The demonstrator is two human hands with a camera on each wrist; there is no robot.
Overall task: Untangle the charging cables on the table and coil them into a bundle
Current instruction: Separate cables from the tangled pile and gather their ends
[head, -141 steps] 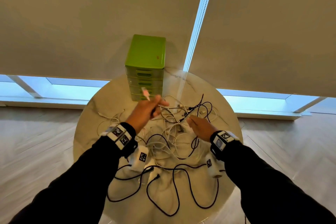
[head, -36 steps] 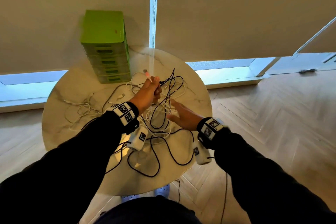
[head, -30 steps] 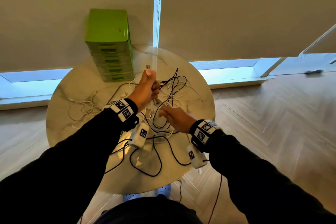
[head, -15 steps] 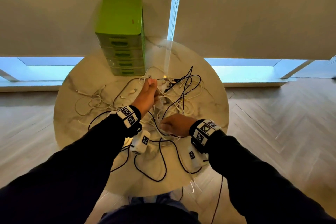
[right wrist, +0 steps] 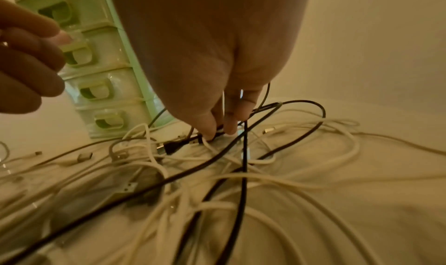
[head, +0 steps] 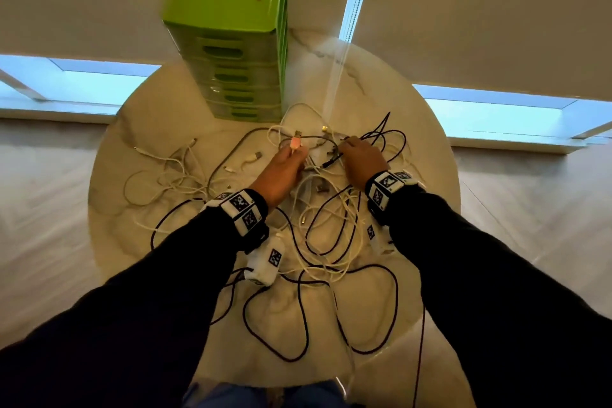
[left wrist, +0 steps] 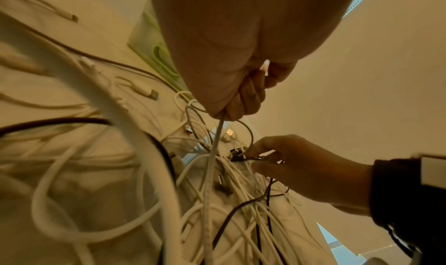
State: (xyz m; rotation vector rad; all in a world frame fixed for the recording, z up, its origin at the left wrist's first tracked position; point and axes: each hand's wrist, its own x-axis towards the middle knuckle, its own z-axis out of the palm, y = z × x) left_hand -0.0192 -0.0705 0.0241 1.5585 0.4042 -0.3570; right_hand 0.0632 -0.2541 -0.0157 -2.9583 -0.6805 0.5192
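Observation:
A tangle of white cables (head: 334, 238) and black cables (head: 381, 278) covers the round marble table (head: 109, 175). My left hand (head: 291, 156) grips one white cable (left wrist: 212, 154) in its fist. That cable's USB plug (head: 295, 142) sticks out above the fingers, and the cord runs down into the pile. My right hand (head: 347, 142) sits just to the right, at the far side of the tangle. Its thumb and fingertips (right wrist: 212, 129) pinch a black cable (right wrist: 243, 154) close to a black plug (left wrist: 237, 154). Both hands hover low over the table.
A green drawer tower (head: 231, 43) stands at the table's back edge, just beyond the hands. Loose white cables (head: 165, 175) lie at the left. Black loops (head: 275, 325) reach the near edge, and one black cord (head: 419, 358) hangs over it. Wooden floor surrounds the table.
My left hand has come down towards the table, still holding the white cable. My right hand has moved from the near side forward to the far side of the tangle and pinched a black cable.

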